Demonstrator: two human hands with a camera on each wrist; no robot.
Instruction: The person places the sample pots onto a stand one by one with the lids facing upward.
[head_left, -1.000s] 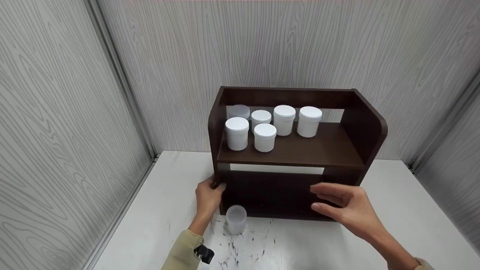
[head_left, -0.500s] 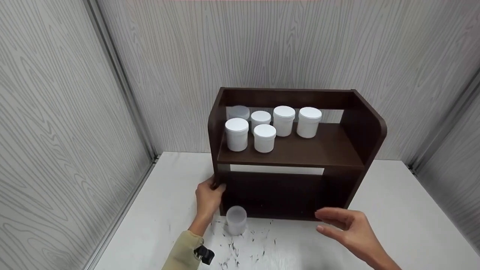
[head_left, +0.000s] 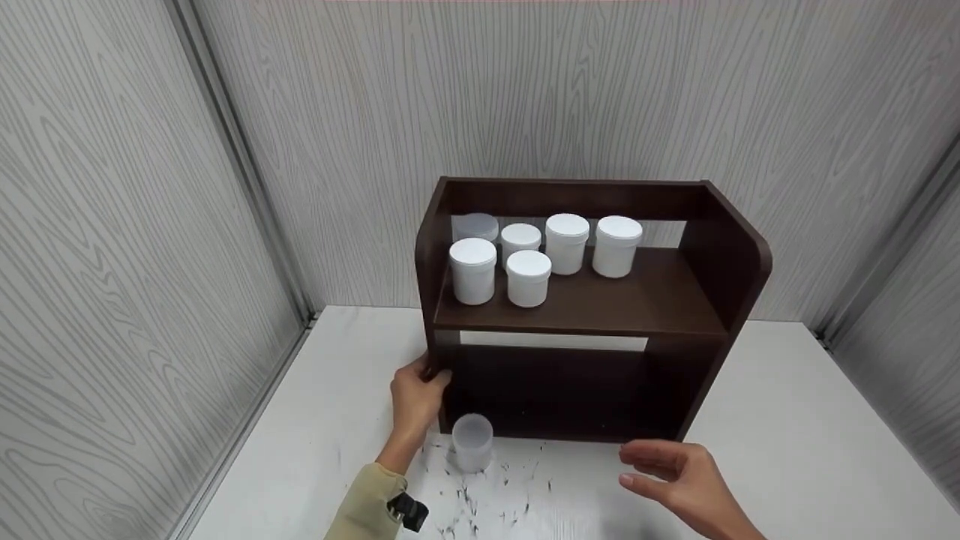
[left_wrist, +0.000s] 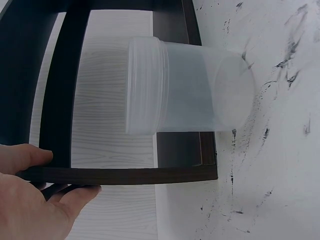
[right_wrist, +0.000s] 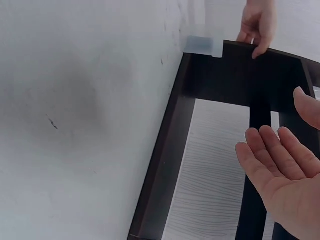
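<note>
With thumb and fingers on either side, my left hand [head_left: 415, 397] grips the left side panel of a dark brown two-tier shelf rack [head_left: 645, 300]. Just right of that hand, a translucent plastic jar [head_left: 472, 444] stands upright on the table before the rack, its top looking uncovered; the left wrist view shows the jar [left_wrist: 187, 87] close up. My right hand [head_left: 682, 480] hovers in front of the rack's lower right corner, thumb and fingers apart, holding nothing. The right wrist view shows that hand [right_wrist: 287, 175] with its fingers loosely extended.
Several white lidded jars, among them a front left one [head_left: 473, 274] and a front one [head_left: 529, 281], stand on the upper shelf's left and middle. A translucent jar [head_left: 478, 225] stands behind them. Dark scuffs mark the white table [head_left: 360, 337]. Grey wood-grain walls [head_left: 375, 112] enclose it.
My right hand has moved down and toward me from the rack's lower opening, staying spread. The left hand keeps its grip, and the jars have stayed put.
</note>
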